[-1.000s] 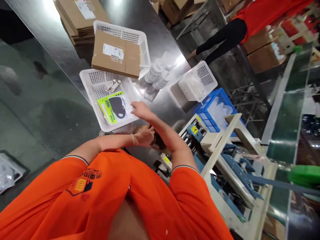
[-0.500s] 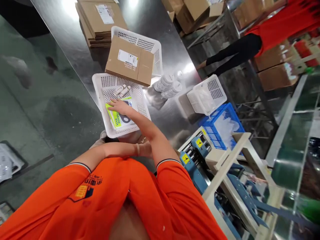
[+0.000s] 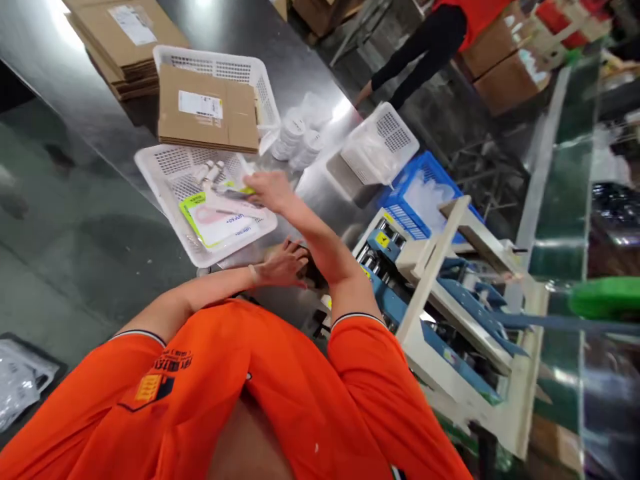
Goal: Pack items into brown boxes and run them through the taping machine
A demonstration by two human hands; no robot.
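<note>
My right hand [image 3: 270, 191] pinches the edge of a flat mask packet [image 3: 231, 193], blurred by motion, just above a white plastic basket [image 3: 165, 193]. Inside that basket lie more mask packets [image 3: 223, 230], white with a lime-green edge. Small white bottles or tubes [image 3: 210, 172] rest towards its far side. Nearer my body, my left hand [image 3: 286, 264] is over the metal table's near side with its fingers apart, beside a dark brown area that I cannot make out. I see nothing held in it.
Folded cartons [image 3: 210, 120] lie across a second white basket [image 3: 265, 90], with more cartons [image 3: 125, 40] behind. Stacks of round white containers [image 3: 295, 137] stand on the table [image 3: 310, 80]. At right are a white basket [image 3: 400, 130], a blue crate [image 3: 400, 217] and a roller machine [image 3: 385, 247].
My right hand has lifted a mask packet and moved it right. My left hand has come out from under my right forearm into view. The camera view has shifted right.
</note>
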